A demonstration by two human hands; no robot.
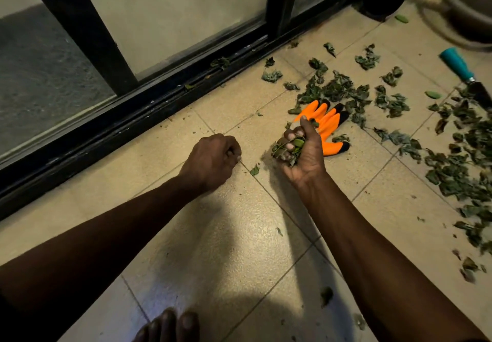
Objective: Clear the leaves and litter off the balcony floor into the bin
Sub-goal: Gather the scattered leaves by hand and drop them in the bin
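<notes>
Right hand (pixel 306 160) clutched a leaf wad (pixel 287 150) above the floor (pixel 239 235), left hand (pixel 213 158) was curled, maybe empty; leaf scatter (pixel 343 92) lay rightward, bin unseen, so I'd have kept that grip tight, palm up.

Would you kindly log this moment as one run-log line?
right hand: grips leaf bundle | left hand: curled, contents unseen | scattered leaves: on floor | orange gloves: on floor | bin: unseen

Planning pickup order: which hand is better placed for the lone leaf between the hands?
Left, probably: the left hand is beside the lone leaf with no leaves showing in it, while the right hand grips a clump of leaves.
</notes>
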